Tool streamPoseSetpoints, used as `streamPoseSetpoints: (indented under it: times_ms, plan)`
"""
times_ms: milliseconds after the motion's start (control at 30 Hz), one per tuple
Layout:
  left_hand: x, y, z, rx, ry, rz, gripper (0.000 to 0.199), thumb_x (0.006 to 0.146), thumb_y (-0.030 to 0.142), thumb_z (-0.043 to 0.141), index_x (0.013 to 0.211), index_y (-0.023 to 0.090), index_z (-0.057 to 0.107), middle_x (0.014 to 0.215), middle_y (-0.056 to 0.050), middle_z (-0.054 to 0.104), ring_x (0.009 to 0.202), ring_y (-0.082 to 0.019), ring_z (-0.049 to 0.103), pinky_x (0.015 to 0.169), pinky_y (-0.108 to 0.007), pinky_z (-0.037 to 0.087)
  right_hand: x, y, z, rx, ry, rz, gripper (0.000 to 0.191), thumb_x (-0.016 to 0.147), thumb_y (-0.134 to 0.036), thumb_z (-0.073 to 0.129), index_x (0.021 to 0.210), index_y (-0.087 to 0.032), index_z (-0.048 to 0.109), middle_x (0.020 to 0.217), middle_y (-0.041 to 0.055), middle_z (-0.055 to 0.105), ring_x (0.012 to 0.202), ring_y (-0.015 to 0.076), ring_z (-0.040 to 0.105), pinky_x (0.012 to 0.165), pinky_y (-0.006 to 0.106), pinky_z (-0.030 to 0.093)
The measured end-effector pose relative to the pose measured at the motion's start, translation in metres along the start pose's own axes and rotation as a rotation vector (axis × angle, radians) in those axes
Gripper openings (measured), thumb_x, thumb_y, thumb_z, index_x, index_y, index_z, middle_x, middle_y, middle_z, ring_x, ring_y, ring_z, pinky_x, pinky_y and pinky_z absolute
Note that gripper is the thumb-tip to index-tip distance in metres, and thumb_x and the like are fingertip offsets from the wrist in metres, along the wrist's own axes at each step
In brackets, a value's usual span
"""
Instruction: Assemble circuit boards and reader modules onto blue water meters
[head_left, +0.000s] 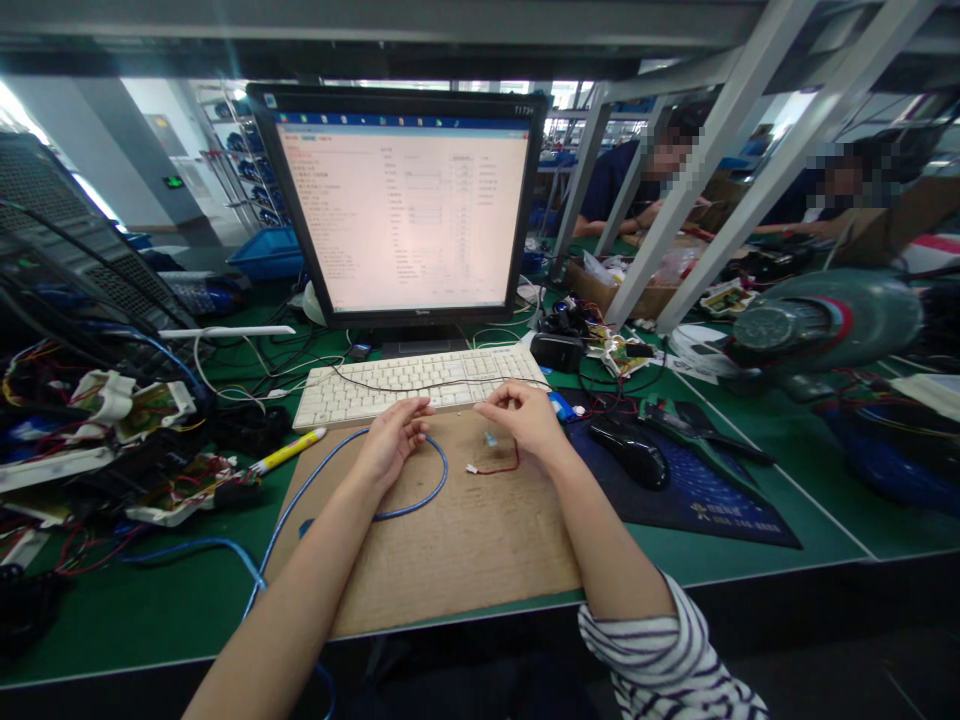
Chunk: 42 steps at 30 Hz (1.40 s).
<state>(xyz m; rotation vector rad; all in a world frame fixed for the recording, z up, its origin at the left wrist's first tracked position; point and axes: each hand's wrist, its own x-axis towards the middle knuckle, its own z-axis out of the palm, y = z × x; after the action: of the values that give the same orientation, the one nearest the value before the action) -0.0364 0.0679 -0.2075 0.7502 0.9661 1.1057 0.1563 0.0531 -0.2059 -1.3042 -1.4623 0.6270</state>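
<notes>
My left hand [394, 437] rests on a brown wooden board [450, 540], fingers pinched on the end of a blue cable [409, 505] that loops across the board and trails off the left edge. My right hand [525, 418] is closed around a small clear connector [491, 438] with a short red wire [499, 468] ending in a white plug. Both hands sit just in front of a white keyboard [405, 385].
A lit monitor [405, 215] stands behind the keyboard. A black mouse [630, 450] lies on a dark pad at right, a yellow pen [289, 452] at left. Circuit boards and wiring clutter the left; a fan [817, 320] sits at right. Two people work at the far bench.
</notes>
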Motion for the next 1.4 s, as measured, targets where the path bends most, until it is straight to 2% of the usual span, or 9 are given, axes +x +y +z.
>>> streamPoseSetpoints:
  times_ms: [433, 800, 1100, 1400]
  plan:
    - [0.001, 0.0, 0.0, 0.0, 0.003, -0.001, 0.016, 0.071, 0.023, 0.063, 0.082, 0.011, 0.065, 0.077, -0.005, 0.063, 0.053, -0.006, 0.053, 0.046, -0.015, 0.041, 0.001, 0.008, 0.001, -0.027, 0.044, -0.127, 0.008, 0.072, -0.025, 0.063, 0.067, -0.018, 0.064, 0.072, 0.0019, 0.061, 0.068, 0.0137, 0.054, 0.062, 0.027, 0.04]
    - [0.001, 0.0, 0.0, 0.0, 0.008, -0.004, 0.015, 0.072, 0.023, 0.062, 0.082, 0.012, 0.065, 0.077, -0.005, 0.063, 0.053, -0.006, 0.053, 0.047, -0.015, 0.041, 0.001, 0.01, 0.005, -0.063, 0.049, -0.236, 0.01, 0.078, -0.022, 0.056, 0.075, -0.019, 0.065, 0.08, 0.0036, 0.063, 0.08, 0.0157, 0.057, 0.071, 0.029, 0.043]
    - [0.001, 0.0, -0.001, -0.006, 0.018, 0.0, 0.016, 0.071, 0.024, 0.062, 0.081, 0.012, 0.065, 0.077, -0.005, 0.063, 0.053, -0.006, 0.053, 0.047, -0.015, 0.041, 0.0, 0.014, 0.008, -0.105, 0.084, -0.284, 0.013, 0.079, -0.022, 0.055, 0.082, -0.019, 0.068, 0.082, 0.004, 0.067, 0.077, 0.0164, 0.06, 0.066, 0.029, 0.045]
    - [0.001, 0.001, -0.001, -0.011, 0.02, -0.003, 0.015, 0.074, 0.022, 0.059, 0.082, 0.012, 0.065, 0.078, -0.004, 0.063, 0.053, -0.006, 0.053, 0.046, -0.014, 0.041, -0.005, 0.006, 0.007, -0.169, 0.198, -0.328, 0.013, 0.08, -0.022, 0.055, 0.081, -0.02, 0.068, 0.081, 0.0032, 0.068, 0.073, 0.0163, 0.061, 0.064, 0.028, 0.046]
